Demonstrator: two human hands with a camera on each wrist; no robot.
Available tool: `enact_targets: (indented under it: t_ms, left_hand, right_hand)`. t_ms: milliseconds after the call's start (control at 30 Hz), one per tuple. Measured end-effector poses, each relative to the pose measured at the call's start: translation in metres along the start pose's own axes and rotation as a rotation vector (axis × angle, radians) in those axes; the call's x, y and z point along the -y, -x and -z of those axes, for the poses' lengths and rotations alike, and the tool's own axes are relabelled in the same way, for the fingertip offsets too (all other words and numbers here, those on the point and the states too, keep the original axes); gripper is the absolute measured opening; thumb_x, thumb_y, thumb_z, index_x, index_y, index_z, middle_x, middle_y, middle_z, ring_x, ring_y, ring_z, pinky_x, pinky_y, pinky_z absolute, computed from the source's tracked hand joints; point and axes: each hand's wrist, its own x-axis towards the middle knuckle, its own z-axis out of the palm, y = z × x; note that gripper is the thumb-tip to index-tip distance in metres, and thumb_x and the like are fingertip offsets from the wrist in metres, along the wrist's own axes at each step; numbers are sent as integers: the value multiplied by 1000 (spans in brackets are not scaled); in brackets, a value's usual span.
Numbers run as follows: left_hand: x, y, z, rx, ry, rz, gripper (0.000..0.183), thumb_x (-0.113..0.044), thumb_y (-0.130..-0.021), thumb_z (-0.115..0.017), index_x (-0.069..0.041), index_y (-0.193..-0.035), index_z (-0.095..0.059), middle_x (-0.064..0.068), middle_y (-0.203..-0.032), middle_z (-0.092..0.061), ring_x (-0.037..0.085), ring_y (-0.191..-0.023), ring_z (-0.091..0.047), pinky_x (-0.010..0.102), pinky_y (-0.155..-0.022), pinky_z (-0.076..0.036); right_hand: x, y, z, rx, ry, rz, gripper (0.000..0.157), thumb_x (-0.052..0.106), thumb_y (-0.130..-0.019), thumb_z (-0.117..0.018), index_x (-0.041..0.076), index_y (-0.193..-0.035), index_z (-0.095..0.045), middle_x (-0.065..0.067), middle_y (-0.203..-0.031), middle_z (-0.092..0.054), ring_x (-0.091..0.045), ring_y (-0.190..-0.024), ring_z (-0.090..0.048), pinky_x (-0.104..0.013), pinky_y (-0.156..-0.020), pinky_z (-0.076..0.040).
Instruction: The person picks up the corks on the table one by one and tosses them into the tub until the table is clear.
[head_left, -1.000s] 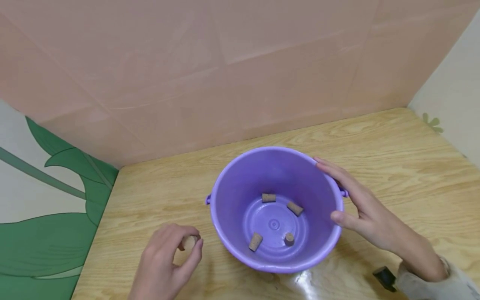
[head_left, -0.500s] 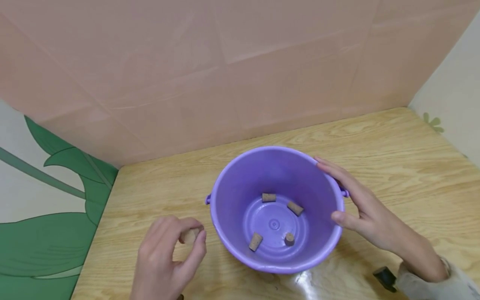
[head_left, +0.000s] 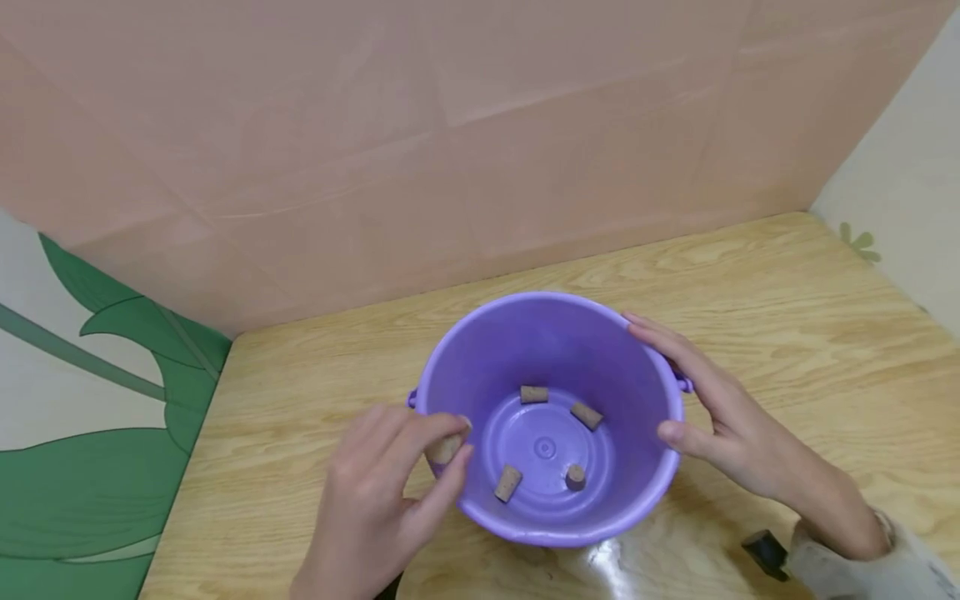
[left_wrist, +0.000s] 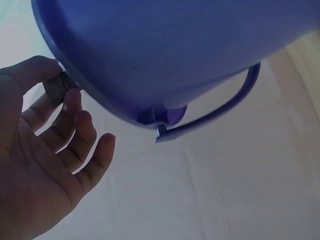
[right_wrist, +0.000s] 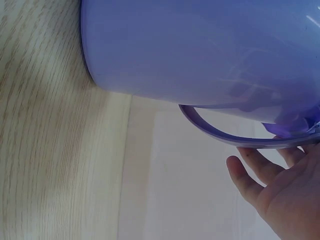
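Note:
A purple bucket (head_left: pixel 551 533) stands upright on the table, with several corks (head_left: pixel 507 483) lying on its bottom. My left hand (head_left: pixel 375 487) pinches another cork (head_left: pixel 446 448) between thumb and fingertips at the bucket's left rim. In the left wrist view this cork (left_wrist: pixel 57 89) is right at the rim, and the other fingers are loosely bent. My right hand (head_left: pixel 738 442) holds the bucket's right rim, thumb over the edge and fingers along the outside. The right wrist view shows these fingers (right_wrist: pixel 245 180) by the bucket's handle (right_wrist: pixel 225 136); the thumb is hidden there.
The wooden table (head_left: pixel 322 367) reaches back to a pinkish sheet (head_left: pixel 450 167). Green leaf shapes (head_left: pixel 75 483) decorate the left side panel, and a pale panel (head_left: pixel 900 192) stands at the right. A small dark object (head_left: pixel 765 554) is beside the right sleeve.
My left hand has moved right and slightly up with its cork, from beside the bucket to its left rim. The right hand and the corks inside stay as they were.

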Motion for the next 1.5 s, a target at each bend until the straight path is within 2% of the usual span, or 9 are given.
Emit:
enact_targets:
  t_ms: [267,367,700,967,1200,1500]
  left_hand:
    - [2,-3,-14,61,-9,74,13,-16,-79,-67,-11,-91,-67,-6,-78,-62,7,-71,-51,18,-70,-40]
    - [3,-3,-18,71,-12,94,15,-15,-77,-68,-12,-92,-67,-6,-79,-63,7,-73,-52,18,-70,-41]
    - [9,-1,-24,120,-34,141,18,-15,-76,-69,-15,-94,-67,-8,-80,-62,8,-75,-54,21,-69,-43]
    - [10,-1,-27,120,-15,133,22,-14,-74,-70,-14,-96,-66,-8,-81,-61,7,-76,-53,19,-70,-42]
    - [11,0,-27,178,-11,159,22,-19,-77,-69,-17,-99,-65,-9,-86,-63,6,-80,-55,21,-71,-42]
    - [12,1,-28,184,-8,150,21,-20,-78,-69,-17,-99,-65,-10,-86,-63,6,-80,-55,20,-70,-41]
  right_hand:
    - [0,0,0,5,-5,-4,74,21,-80,-65,1,-141,-29,-14,-148,-29,-12,-120,-45,-17,-84,-39]
    - [0,0,0,5,14,-13,74,22,-80,-65,1,-141,-29,-13,-149,-29,-11,-118,-46,-17,-84,-40]
    - [1,0,2,23,-21,-14,75,21,-80,-66,1,-141,-28,-16,-148,-28,-14,-130,-36,-16,-89,-35]
    - [1,0,2,30,-24,-7,75,19,-79,-66,0,-141,-28,-16,-149,-27,-15,-133,-34,-14,-91,-35]
    - [2,0,1,35,-24,-9,75,20,-80,-66,0,-141,-27,-14,-149,-26,-16,-135,-32,-13,-94,-34]
    - [2,0,2,33,-22,-19,76,21,-79,-67,1,-142,-27,-14,-150,-26,-16,-136,-30,-14,-95,-33]
